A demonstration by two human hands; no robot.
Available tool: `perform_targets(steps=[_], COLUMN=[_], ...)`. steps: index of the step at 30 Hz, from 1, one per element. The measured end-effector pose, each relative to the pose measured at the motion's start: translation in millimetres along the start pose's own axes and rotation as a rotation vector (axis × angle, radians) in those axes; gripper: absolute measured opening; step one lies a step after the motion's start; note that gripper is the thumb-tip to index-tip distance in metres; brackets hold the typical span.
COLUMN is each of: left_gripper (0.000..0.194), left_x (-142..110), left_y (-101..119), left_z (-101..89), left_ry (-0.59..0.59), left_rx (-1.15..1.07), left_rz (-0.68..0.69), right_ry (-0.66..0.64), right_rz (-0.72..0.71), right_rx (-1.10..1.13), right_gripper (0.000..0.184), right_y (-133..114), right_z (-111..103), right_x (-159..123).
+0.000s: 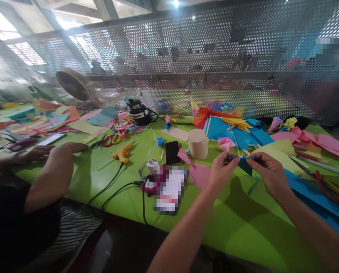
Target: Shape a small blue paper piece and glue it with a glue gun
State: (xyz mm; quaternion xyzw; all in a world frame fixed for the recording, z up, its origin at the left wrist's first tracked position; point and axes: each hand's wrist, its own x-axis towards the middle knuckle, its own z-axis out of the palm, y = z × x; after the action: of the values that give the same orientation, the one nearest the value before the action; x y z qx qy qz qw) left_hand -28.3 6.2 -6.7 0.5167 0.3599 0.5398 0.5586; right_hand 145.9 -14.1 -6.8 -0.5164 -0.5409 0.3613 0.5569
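Between my two hands, above the green table (215, 227), is a small piece of blue paper (246, 168). My left hand (224, 167) pinches its left end, and my right hand (264, 167) pinches the right end. Its upper edge looks folded or rolled into a narrow strip. Beside my left hand lies a sheet of pink paper (199, 175), partly covered by the forearm. Pale yellow paper (286, 151) lies behind my right hand, and larger blue sheets (314, 193) are to its right.
Behind my hands stand a beige mug (198, 144) and a dark phone (173, 153). A lit phone (171, 191) lies beside a purple power strip (149, 185). A yellow glue gun (123, 153) and scissors (108, 140) are further left, near another person's arm (51, 170). Cords cross the table.
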Motion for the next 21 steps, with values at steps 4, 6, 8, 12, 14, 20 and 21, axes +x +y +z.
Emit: perform_targets(steps=[4,6,8,12,14,20,21], left_gripper=[0.022,0.022,0.023,0.026,0.028,0.03,0.029], left_x=[-0.2,-0.7,-1.1,-0.8,-0.1,2.7,3.1], left_y=[0.8,1.8,2.6,3.3,2.7,-4.9,-6.3], left_z=[0.7,1.2,1.5,1.4,1.2,0.6,0.4], left_ry=[0.008,0.008,0.013,0.017,0.014,-0.026,-0.036], left_rx=[0.004,-0.004,-0.024,-0.034,-0.026,-0.019,-0.018], left_rz=[0.01,0.005,0.007,0.02,0.025,0.01,0.011], right_ry=[-0.005,-0.003,0.0,0.013,0.013,-0.013,-0.008], right_rz=[0.043,0.041,0.026,0.001,0.008,0.053,0.048], right_rx=[0.038,0.018,0.004,0.007,0.028,0.034,0.033], right_gripper=[0.022,0.021,0.019,0.019,0.02,0.024,0.023], right_y=[0.2,0.0,-1.0,-4.2,-4.7,-1.5,-1.5], right_z=[0.2,-1.2,-2.7,-2.1,-0.3,1.0,0.8], right_x=[-0.6,-0.9,-1.3,-1.9,-2.0,-2.5,-2.8])
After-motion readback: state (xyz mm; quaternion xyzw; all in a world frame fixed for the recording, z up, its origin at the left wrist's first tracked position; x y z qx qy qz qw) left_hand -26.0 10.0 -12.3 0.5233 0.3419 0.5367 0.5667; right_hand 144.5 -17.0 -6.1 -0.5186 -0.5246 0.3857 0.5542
